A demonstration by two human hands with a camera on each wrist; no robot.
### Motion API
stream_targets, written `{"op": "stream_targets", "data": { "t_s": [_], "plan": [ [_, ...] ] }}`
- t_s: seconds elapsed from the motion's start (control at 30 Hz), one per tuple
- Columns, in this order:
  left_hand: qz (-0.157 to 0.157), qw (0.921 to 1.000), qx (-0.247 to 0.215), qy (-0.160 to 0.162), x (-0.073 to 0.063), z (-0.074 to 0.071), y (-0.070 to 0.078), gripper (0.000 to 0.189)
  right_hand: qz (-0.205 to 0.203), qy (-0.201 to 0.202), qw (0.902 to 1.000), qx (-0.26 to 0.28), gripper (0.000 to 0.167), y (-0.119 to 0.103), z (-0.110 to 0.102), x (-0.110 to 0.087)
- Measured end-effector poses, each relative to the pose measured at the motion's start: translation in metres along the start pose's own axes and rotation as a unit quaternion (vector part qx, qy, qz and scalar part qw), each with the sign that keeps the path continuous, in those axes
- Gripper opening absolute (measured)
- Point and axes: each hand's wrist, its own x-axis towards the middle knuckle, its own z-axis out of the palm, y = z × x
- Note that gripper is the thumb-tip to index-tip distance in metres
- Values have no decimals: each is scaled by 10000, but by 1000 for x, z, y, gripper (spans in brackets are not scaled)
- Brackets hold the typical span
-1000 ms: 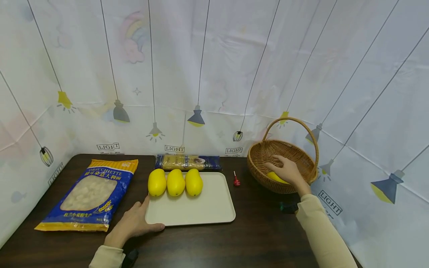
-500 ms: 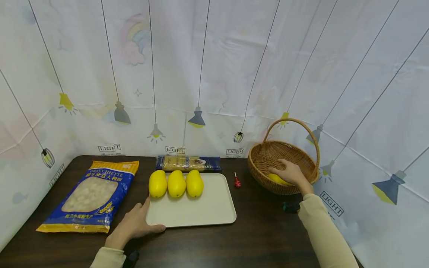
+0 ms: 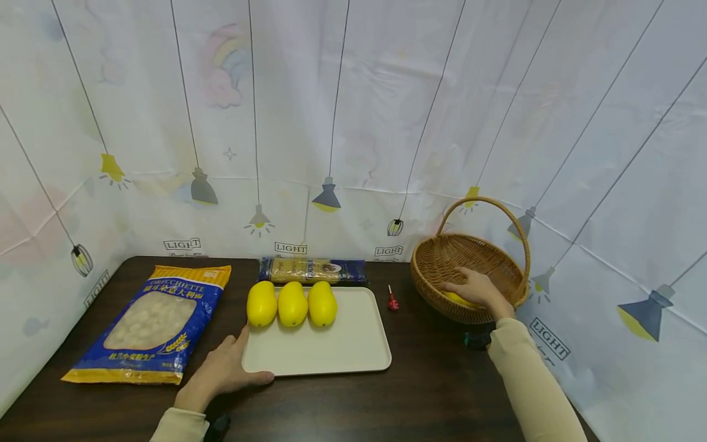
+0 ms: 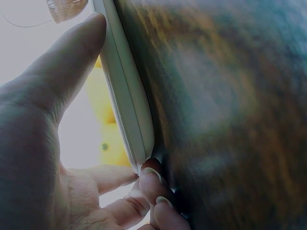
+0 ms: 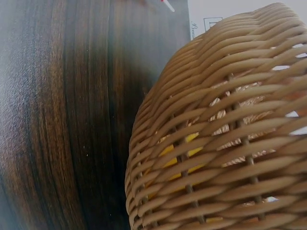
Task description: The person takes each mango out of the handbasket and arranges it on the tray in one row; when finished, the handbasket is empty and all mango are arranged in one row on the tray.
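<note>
On the cream tray (image 3: 353,344), three smooth yellow oval fruits (image 3: 292,304) stand in a row at the back left. My left hand (image 3: 221,370) holds the tray's front left corner. Its thumb (image 4: 86,43) lies along the tray's edge in the left wrist view, the fingertips bent at the corner. My right hand (image 3: 475,288) reaches down into the wicker basket (image 3: 428,270) and grips another yellow fruit (image 3: 459,299), mostly covered by the hand. In the right wrist view, the basket's weave (image 5: 216,124) hides the hand, and yellow shows through the gaps.
A blue and yellow bag of orecchiette pasta (image 3: 154,322) lies at the left. Behind the tray is a long pasta packet (image 3: 312,270). A red lollipop (image 3: 393,302) lies between tray and basket. The basket's tall handle (image 3: 486,200) arches over it. A printed curtain (image 3: 359,123) encloses the table.
My right hand has sunk slightly lower over the yellow fruit in the basket, covering more of it. The left hand keeps its place at the tray. The head view has shifted slightly.
</note>
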Motion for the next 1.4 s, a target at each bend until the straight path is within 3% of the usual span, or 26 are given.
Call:
{"op": "stream_targets", "data": {
  "t_s": [0.33, 0.57, 1.03, 1.4],
  "plan": [
    [-31, 10000, 56, 38, 2, 2, -1, 128, -17, -359, 9991, -245, 83, -2, 6, 12],
    [-62, 10000, 66, 13, 3, 2, -3, 128, -260, -443, 9984, -229, 73, 1, 12, 19],
    [-84, 10000, 31, -36, 4, 3, -2, 129, -459, -782, 9952, -367, 71, 8, 16, 28],
    [-118, 9999, 34, -44, 3, 1, -1, 130, -526, -477, 9966, -413, 71, 5, 10, 28]
  ]
}}
